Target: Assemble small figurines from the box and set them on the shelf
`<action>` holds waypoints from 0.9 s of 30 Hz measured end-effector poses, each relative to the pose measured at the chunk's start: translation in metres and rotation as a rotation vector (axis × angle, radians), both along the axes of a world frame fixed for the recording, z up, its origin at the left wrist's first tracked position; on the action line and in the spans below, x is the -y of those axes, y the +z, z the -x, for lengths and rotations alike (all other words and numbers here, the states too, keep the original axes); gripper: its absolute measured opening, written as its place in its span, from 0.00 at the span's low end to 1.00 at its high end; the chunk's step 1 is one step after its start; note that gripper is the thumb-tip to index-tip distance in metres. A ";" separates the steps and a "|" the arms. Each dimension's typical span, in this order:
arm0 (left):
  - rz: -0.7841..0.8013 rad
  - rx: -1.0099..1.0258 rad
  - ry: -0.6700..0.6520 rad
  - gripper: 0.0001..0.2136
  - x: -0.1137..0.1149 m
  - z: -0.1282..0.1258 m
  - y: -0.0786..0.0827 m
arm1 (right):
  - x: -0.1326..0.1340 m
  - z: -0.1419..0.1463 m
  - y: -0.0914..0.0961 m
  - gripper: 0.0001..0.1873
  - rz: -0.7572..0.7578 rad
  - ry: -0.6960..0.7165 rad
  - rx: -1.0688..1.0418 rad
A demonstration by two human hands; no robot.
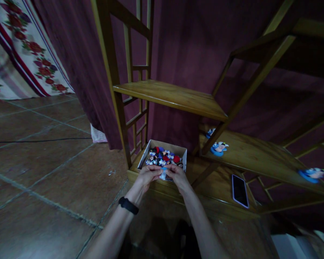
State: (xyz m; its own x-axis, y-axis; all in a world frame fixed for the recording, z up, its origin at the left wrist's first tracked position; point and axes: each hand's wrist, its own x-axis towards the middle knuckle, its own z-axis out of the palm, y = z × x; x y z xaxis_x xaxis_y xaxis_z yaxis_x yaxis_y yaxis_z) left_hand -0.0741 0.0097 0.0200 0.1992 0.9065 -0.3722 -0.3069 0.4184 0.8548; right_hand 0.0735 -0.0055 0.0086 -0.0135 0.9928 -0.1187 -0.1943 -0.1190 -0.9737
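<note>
Both my hands meet at the front edge of a cardboard box [184,154] on the bottom shelf. Between my fingertips is a small blue-and-white figurine [163,173], partly covered by them. My left hand [149,175] pinches it from the left side, and my right hand [176,173] pinches it from the right. Inside the box lie several small figurines [162,155] in red, blue, black and white. A black band circles my left wrist.
Blue-and-white figurines [218,148] stand on the shelf to the right, one [313,174] near its far right end. A phone [239,191] lies on the lower board. The wooden middle shelf [170,95] juts out above the box. A cable [40,140] crosses the tiled floor.
</note>
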 end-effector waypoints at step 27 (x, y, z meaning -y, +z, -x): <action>0.075 0.179 0.061 0.07 -0.003 -0.001 0.001 | 0.002 0.009 0.006 0.17 0.080 -0.013 -0.177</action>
